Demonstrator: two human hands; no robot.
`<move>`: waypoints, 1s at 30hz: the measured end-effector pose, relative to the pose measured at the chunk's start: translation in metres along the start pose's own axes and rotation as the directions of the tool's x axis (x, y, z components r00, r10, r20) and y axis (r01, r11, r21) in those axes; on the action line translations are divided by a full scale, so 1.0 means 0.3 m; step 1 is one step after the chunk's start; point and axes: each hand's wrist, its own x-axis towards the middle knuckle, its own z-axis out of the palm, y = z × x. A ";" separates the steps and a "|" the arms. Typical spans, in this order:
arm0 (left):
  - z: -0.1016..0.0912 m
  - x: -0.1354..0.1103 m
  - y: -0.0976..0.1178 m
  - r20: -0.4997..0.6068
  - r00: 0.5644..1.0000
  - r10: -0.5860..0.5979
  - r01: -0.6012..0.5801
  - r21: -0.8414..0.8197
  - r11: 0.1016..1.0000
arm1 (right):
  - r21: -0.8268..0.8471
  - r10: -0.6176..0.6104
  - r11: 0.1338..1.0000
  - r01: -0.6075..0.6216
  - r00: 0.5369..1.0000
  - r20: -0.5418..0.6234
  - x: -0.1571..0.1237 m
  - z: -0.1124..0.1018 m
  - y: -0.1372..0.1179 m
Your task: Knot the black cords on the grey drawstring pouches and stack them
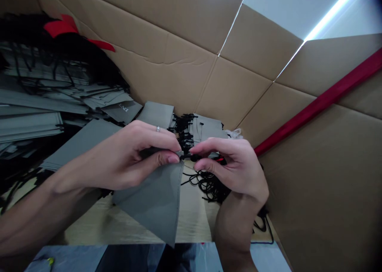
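Observation:
My left hand [143, 156] is closed, its thumb and fingers pinching the upper corner of a grey flat pouch [155, 200] with a stitched edge. The pouch hangs down from that grip above the table. Close beside it, my right hand [232, 164] pinches a short black cord with a small dark knob [195, 157], which meets the pouch's corner between my fingertips. My fingers partly hide the join. Beneath my right hand lies a loose bundle of black cords [211, 184].
Stacks of grey pouches [30, 124] and a heap of black cords with red strips [59, 28] fill the left. More grey pouches [205, 128] lie at the back. Cardboard walls [167, 53] enclose the wooden table [119, 224]. A dark red strip [322, 100] crosses the right wall.

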 end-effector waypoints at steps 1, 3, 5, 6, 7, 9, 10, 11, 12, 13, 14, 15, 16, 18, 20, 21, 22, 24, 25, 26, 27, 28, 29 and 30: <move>0.001 0.001 0.000 -0.005 1.000 -0.003 0.003 0.002 1.000 | -0.042 -0.009 0.999 0.010 1.000 0.012 0.000 -0.003 -0.002; 0.004 0.004 0.001 -0.018 1.000 -0.014 0.014 0.010 1.000 | -0.089 -0.007 0.996 0.009 1.000 0.021 -0.002 -0.006 -0.005; 0.006 0.007 0.005 -0.025 0.999 -0.023 0.023 0.021 1.000 | -0.111 0.011 0.994 -0.009 1.000 0.013 -0.005 -0.001 -0.008; 0.008 0.008 0.007 -0.029 0.999 -0.022 0.023 0.025 0.999 | -0.126 0.013 0.992 -0.013 1.000 -0.001 -0.005 0.004 -0.011; 0.010 0.009 0.009 -0.031 0.999 -0.026 0.027 0.029 0.999 | -0.150 0.011 0.989 -0.015 1.000 -0.028 -0.005 0.011 -0.016; 0.016 0.009 0.010 -0.035 0.999 -0.027 0.028 0.035 0.999 | -0.237 -0.013 0.971 -0.013 0.994 -0.108 -0.001 0.028 -0.027; 0.020 0.008 0.010 -0.036 0.999 -0.022 0.024 0.037 0.999 | -0.290 -0.031 0.957 -0.014 0.988 -0.150 0.002 0.038 -0.034; 0.025 0.007 0.009 -0.035 0.999 -0.015 0.017 0.040 0.999 | -0.341 -0.050 0.940 -0.017 0.981 -0.188 0.005 0.048 -0.040; 0.030 0.006 0.007 -0.031 0.999 -0.007 0.008 0.045 0.999 | -0.385 -0.067 0.923 -0.022 0.974 -0.216 0.008 0.057 -0.046; 0.034 0.005 0.005 -0.021 1.000 -0.003 0.004 0.050 0.999 | -0.421 -0.085 0.907 -0.022 0.968 -0.234 0.011 0.066 -0.051; 0.037 0.004 0.003 -0.011 1.000 0.002 -0.001 0.051 0.999 | -0.450 -0.101 0.893 -0.021 0.964 -0.246 0.014 0.075 -0.054; 0.039 0.003 0.001 0.002 1.000 0.005 -0.006 0.050 0.999 | -0.473 -0.117 0.881 -0.020 0.959 -0.257 0.016 0.082 -0.056; 0.040 0.002 0.000 0.016 1.000 0.009 -0.010 0.044 0.999 | -0.487 -0.131 0.873 -0.017 0.955 -0.267 0.017 0.089 -0.057; 0.036 0.003 -0.002 0.043 0.999 0.030 -0.030 0.019 0.999 | -0.499 -0.151 0.867 -0.015 0.945 -0.291 0.020 0.099 -0.057; 0.029 0.005 -0.004 0.063 0.996 0.060 -0.060 -0.009 0.998 | -0.504 -0.165 0.864 -0.020 0.933 -0.319 0.025 0.108 -0.055; 0.024 0.007 -0.007 0.068 0.995 0.073 -0.072 -0.018 0.997 | -0.505 -0.172 0.863 -0.020 0.928 -0.331 0.027 0.111 -0.054; 0.020 0.008 -0.011 0.069 0.994 0.087 -0.085 -0.030 0.996 | -0.504 -0.177 0.863 -0.020 0.924 -0.340 0.029 0.114 -0.054; 0.010 0.009 -0.021 0.074 0.992 0.105 -0.102 -0.053 0.993 | -0.495 -0.178 0.869 -0.018 0.921 -0.346 0.032 0.121 -0.054; 0.006 0.008 -0.026 0.086 0.990 0.108 -0.103 -0.063 0.993 | -0.490 -0.175 0.872 -0.018 0.921 -0.347 0.033 0.125 -0.056; 0.001 0.008 -0.030 0.102 0.989 0.107 -0.100 -0.073 0.992 | -0.486 -0.169 0.873 -0.025 0.921 -0.351 0.034 0.129 -0.059; -0.002 0.007 -0.032 0.120 0.987 0.103 -0.094 -0.080 0.992 | -0.484 -0.163 0.874 -0.033 0.920 -0.356 0.034 0.133 -0.062; -0.004 0.006 -0.032 0.131 0.986 0.107 -0.096 -0.090 0.991 | -0.484 -0.160 0.874 -0.039 0.918 -0.362 0.035 0.137 -0.066; -0.006 0.005 -0.030 0.140 0.984 0.113 -0.100 -0.101 0.990 | -0.483 -0.159 0.875 -0.041 0.917 -0.367 0.035 0.140 -0.070; -0.007 0.005 -0.025 0.144 0.982 0.121 -0.105 -0.116 0.988 | -0.479 -0.158 0.877 -0.043 0.915 -0.372 0.035 0.142 -0.075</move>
